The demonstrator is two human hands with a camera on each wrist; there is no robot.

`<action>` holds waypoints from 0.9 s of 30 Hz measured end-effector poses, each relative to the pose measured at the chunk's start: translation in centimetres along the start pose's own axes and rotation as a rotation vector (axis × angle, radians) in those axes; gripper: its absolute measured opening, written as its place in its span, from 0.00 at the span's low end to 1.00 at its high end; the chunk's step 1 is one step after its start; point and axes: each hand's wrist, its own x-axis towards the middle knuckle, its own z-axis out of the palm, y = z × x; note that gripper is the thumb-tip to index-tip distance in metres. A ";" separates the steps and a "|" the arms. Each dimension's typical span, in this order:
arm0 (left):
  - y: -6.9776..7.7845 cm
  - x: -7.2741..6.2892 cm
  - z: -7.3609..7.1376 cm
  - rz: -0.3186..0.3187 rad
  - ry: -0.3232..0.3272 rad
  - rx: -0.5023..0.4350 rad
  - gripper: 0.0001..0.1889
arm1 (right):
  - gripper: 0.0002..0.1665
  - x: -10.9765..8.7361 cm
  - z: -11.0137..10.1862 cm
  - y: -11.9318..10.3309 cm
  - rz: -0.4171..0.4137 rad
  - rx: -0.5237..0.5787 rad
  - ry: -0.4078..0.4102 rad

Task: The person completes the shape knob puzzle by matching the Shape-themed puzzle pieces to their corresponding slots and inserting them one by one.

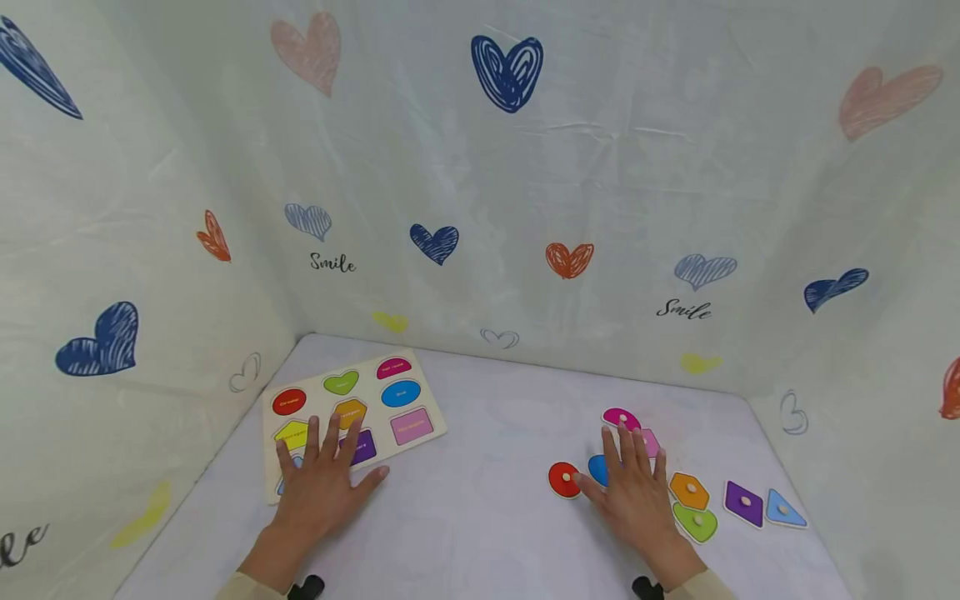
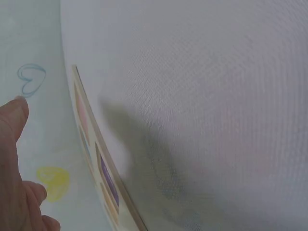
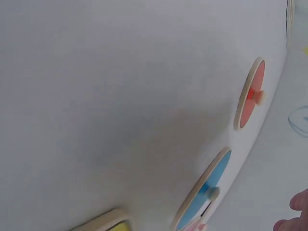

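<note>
A cream shape-puzzle board (image 1: pixel 315 396) with colored, labelled shapes lies at the left. Over its near edge my left hand (image 1: pixel 318 492) is spread, fingers fairly straight, holding nothing and hiding part of a blue shape. My right hand (image 1: pixel 633 504) hovers flat among loose knobbed pieces, its thumb beside the red circle piece (image 1: pixel 556 478). The blue oval piece (image 1: pixel 597 469) is partly behind that hand, and the magenta half-round piece (image 1: pixel 618 415) and pink piece (image 1: pixel 650 442) lie at its fingertips. A yellow piece (image 3: pixel 120 226) shows only in the right wrist view.
Right of the right hand lie an orange hexagon piece (image 1: pixel 684 498), a green heart piece (image 1: pixel 690 528), a purple piece (image 1: pixel 738 510) and a light blue triangle piece (image 1: pixel 787 517). A heart-printed curtain (image 1: pixel 480 183) encloses the white table (image 1: pixel 480 500) at the back and sides.
</note>
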 end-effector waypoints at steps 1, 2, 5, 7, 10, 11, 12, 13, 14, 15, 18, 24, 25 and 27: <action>-0.2 -0.1 -0.1 -0.006 0.006 0.000 0.52 | 0.57 0.3 0.1 -0.3 -0.010 0.017 0.003; -0.5 -0.1 -0.2 -0.014 0.013 -0.001 0.52 | 0.57 0.7 0.2 -0.6 -0.021 0.034 0.006; -1.7 -0.1 -0.5 -0.048 0.027 -0.006 0.53 | 0.58 2.1 0.5 -2.0 -0.061 0.066 0.018; -2.7 -0.1 -0.8 -0.084 0.026 -0.017 0.54 | 0.57 3.2 0.8 -3.3 -0.092 0.071 0.012; -4.3 0.2 -1.2 -0.160 -0.014 -0.035 0.55 | 0.57 4.9 1.3 -5.9 -0.141 0.093 -0.021; -4.8 0.3 -1.3 -0.183 -0.030 -0.039 0.55 | 0.56 5.5 1.5 -6.8 -0.161 0.108 -0.036; -5.3 0.4 -1.3 -0.203 -0.052 -0.048 0.56 | 0.56 5.9 1.8 -7.9 -0.178 0.109 -0.057; -5.8 0.6 -1.3 -0.219 -0.072 -0.057 0.57 | 0.56 6.4 2.0 -8.9 -0.199 0.110 -0.072; -6.2 0.7 -1.1 -0.229 -0.093 -0.061 0.58 | 0.55 6.8 2.4 -9.9 -0.224 0.100 -0.085; -6.6 0.8 -0.9 -0.236 -0.116 -0.061 0.59 | 0.55 7.1 2.7 -10.9 -0.248 0.090 -0.098; -7.5 1.0 -0.1 -0.237 -0.179 -0.062 0.62 | 0.54 7.8 3.4 -13.6 -0.308 0.053 -0.147; -7.1 0.8 0.6 -0.178 -0.196 -0.010 0.57 | 0.54 8.1 3.9 -16.9 -0.329 0.064 -0.242; -6.8 0.8 0.5 -0.162 -0.191 -0.007 0.56 | 0.54 8.1 3.8 -17.1 -0.323 0.062 -0.249; -6.2 0.6 0.3 -0.132 -0.192 -0.007 0.55 | 0.54 7.8 3.8 -17.3 -0.316 0.058 -0.251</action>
